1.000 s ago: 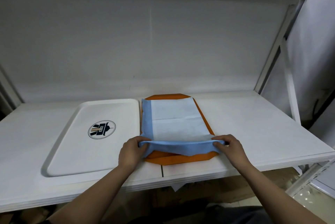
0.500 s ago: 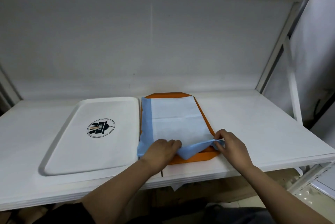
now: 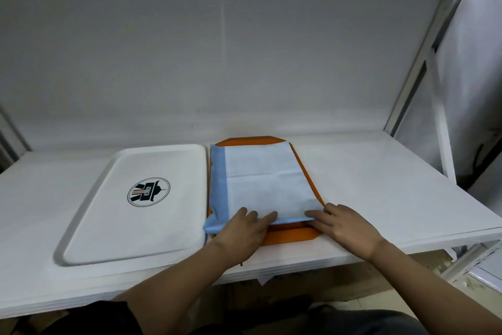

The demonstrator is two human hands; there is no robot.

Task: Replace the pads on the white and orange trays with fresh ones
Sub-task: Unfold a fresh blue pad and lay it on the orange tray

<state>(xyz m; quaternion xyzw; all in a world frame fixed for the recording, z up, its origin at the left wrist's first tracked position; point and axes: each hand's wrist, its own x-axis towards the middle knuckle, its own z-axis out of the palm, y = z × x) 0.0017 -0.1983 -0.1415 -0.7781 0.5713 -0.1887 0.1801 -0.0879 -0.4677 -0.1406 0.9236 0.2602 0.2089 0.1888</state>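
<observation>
The blue-and-white pad [image 3: 264, 185] lies on the orange tray [image 3: 292, 234], its near edge short of the tray's front rim; I see the left hand [image 3: 244, 228] flat on the pad's near-left corner, fingers spread, gripping nothing; the right hand [image 3: 345, 226] presses the near-right corner, fingers extended, likewise ungripped; 1 white tray [image 3: 89, 226] with a round logo [image 3: 148, 192] sits just beside, padless; both trays rest on the white shelf [image 3: 380, 185].
</observation>
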